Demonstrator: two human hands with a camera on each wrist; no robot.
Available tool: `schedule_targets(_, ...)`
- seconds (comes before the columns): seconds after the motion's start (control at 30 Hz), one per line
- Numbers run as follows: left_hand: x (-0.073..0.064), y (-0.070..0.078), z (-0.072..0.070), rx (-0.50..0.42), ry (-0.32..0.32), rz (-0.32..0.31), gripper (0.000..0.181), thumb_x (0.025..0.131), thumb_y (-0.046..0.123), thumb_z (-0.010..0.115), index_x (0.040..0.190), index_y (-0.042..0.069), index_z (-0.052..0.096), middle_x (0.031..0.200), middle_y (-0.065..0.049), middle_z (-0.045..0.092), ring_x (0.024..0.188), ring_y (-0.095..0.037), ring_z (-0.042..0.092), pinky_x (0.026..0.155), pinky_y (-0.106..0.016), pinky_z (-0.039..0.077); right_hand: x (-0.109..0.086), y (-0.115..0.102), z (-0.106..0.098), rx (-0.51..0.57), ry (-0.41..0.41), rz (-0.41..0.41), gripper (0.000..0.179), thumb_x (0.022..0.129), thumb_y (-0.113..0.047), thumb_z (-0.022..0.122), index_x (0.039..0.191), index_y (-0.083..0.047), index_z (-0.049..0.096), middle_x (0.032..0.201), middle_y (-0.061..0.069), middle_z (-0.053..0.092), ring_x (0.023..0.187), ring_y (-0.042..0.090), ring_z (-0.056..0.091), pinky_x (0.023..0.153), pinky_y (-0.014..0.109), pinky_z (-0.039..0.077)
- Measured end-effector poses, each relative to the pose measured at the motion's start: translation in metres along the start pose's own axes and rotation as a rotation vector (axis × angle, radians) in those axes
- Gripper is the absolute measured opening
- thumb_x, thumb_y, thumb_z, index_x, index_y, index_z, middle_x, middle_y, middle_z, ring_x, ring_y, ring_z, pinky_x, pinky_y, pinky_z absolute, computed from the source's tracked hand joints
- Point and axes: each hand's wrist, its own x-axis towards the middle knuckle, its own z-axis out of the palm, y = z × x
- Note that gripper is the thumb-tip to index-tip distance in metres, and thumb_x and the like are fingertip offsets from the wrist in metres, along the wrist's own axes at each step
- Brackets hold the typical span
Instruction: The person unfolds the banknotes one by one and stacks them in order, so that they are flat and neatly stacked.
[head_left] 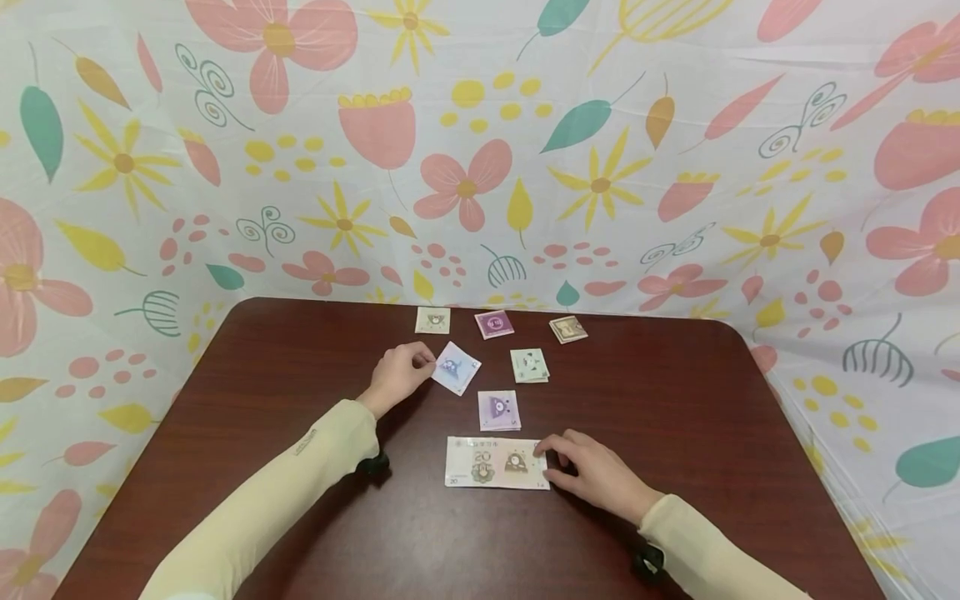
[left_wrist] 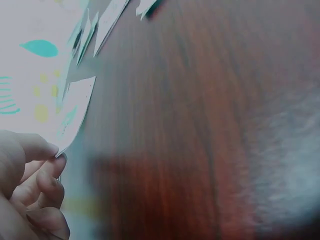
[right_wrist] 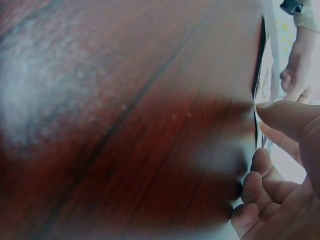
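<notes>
Cream sleeves [head_left: 255, 500] are seen nearest; past them, on the reddish-brown table [head_left: 645, 400], the flat 20 banknote [head_left: 497, 463] is touched at its right edge by the right hand [head_left: 600, 475] — whether it is pinched cannot be told. Farther away, the blue banknote [head_left: 456, 368] is pinched at its left corner by the left hand [head_left: 397, 375]. Probably light and easily creased, such paper is best held by corners — gently.
</notes>
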Motion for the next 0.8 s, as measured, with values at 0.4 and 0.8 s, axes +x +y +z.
schedule_targets(0.4,-0.019,-0.01,-0.002,-0.27,0.002,-0.015,0.005,0.097,0.014,0.07,0.098,0.009,0.07,0.084,-0.004,0.073,0.052,-0.015,0.057,0.057,-0.031,0.051,0.0,-0.001,0.0,-0.006,0.014,-0.007,0.027,0.092,-0.015,0.08,0.115,-0.025,0.069,0.08,-0.011,0.046,0.072,0.002,0.042,0.061,0.023,0.038)
schedule_targets(0.8,-0.043,-0.002,0.002,-0.447,0.0,0.008,0.004,0.098,0.008,0.071,0.1,0.005,0.072,0.085,-0.012,0.075,0.043,-0.013,0.049,0.047,-0.027,0.045,0.0,-0.002,0.001,0.0,0.01,-0.004,0.027,0.092,-0.014,0.079,0.114,-0.025,0.069,0.08,-0.01,0.046,0.072,0.003,0.042,0.061,0.023,0.038)
